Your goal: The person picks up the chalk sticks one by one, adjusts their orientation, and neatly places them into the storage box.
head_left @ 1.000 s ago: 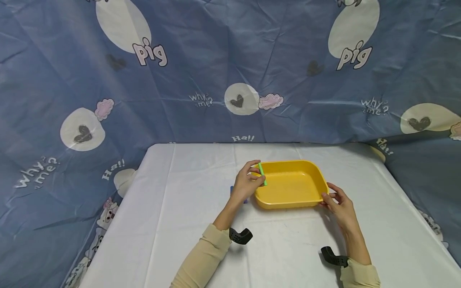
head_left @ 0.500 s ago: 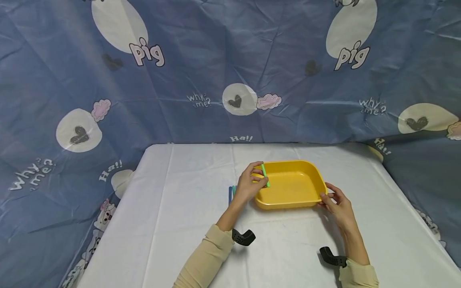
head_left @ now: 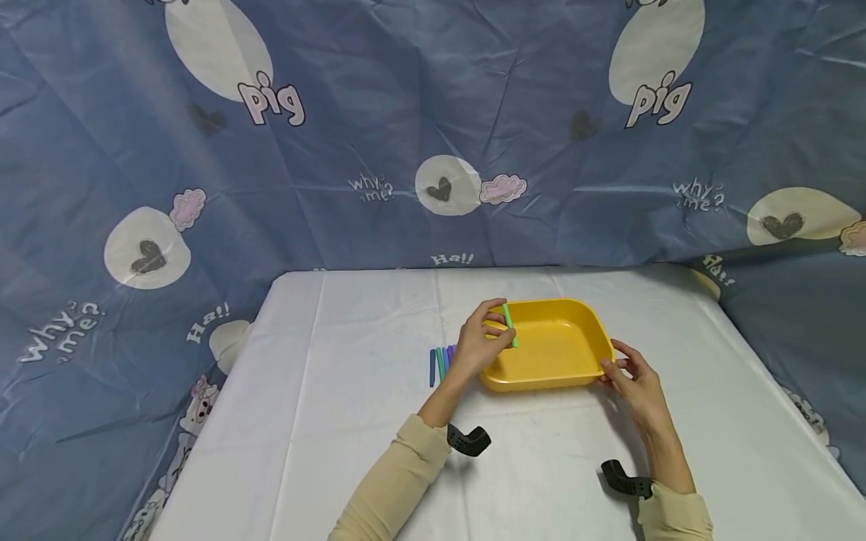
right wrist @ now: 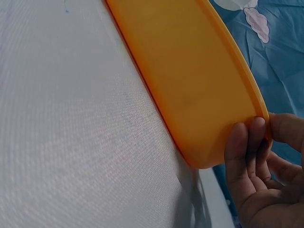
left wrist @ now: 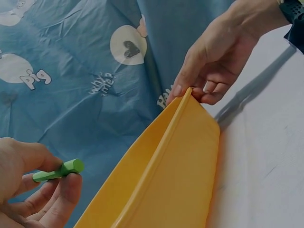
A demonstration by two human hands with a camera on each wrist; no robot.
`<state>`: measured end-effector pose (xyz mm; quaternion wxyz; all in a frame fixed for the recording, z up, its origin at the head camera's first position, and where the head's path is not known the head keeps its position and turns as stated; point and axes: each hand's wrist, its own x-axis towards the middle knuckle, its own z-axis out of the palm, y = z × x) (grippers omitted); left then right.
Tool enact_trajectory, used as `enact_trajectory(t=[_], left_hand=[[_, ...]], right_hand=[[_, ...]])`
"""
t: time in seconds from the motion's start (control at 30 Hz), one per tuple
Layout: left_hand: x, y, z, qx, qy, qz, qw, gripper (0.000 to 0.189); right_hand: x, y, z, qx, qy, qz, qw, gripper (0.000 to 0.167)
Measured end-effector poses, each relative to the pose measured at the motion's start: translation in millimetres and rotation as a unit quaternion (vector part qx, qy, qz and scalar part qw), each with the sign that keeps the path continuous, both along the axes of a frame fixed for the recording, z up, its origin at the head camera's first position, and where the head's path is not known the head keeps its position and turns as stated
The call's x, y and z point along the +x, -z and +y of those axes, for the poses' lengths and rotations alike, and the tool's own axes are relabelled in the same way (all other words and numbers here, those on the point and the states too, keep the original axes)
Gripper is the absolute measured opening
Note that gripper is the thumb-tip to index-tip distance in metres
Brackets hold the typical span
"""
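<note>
My left hand (head_left: 476, 346) pinches a short green crayon-like stick (head_left: 510, 325) between thumb and fingers, over the left end of a yellow plastic tray (head_left: 541, 385). In the left wrist view the stick (left wrist: 72, 166) shows a blunt, faceted end and is held apart from the tray's rim (left wrist: 156, 154). My right hand (head_left: 639, 387) grips the tray's near right corner. Its thumb is on the rim and its fingers press the outer wall, as the right wrist view shows. The tray's far left corner is hidden behind my left hand.
Left of the tray, several coloured sticks (head_left: 433, 368) in blue, green and purple lie side by side on the white cloth-covered table (head_left: 358, 421); my left forearm partly covers them. A blue printed curtain (head_left: 379, 225) hangs behind the table.
My left hand has moved right with the green stick, further over the tray, uncovering more of the row of sticks. The right hand keeps its grip on the tray.
</note>
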<state>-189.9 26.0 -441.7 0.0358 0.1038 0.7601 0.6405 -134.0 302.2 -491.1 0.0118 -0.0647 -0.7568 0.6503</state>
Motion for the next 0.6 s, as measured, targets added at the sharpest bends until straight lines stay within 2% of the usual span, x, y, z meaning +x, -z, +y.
enact_trajectory(t=[0.2, 0.6], left_hand=[[-2.6, 3.8, 8.4, 0.002, 0.016, -0.005, 0.9999, 0.056], [-5.0, 3.8, 21.8, 0.010, 0.014, -0.002, 0.9998, 0.053]], right_hand=[[0.6, 0.8, 0.6, -0.005, -0.004, 0.006, 1.0000, 0.061], [-2.1, 3.1, 1.2, -0.004, -0.007, 0.016, 0.9998, 0.060]])
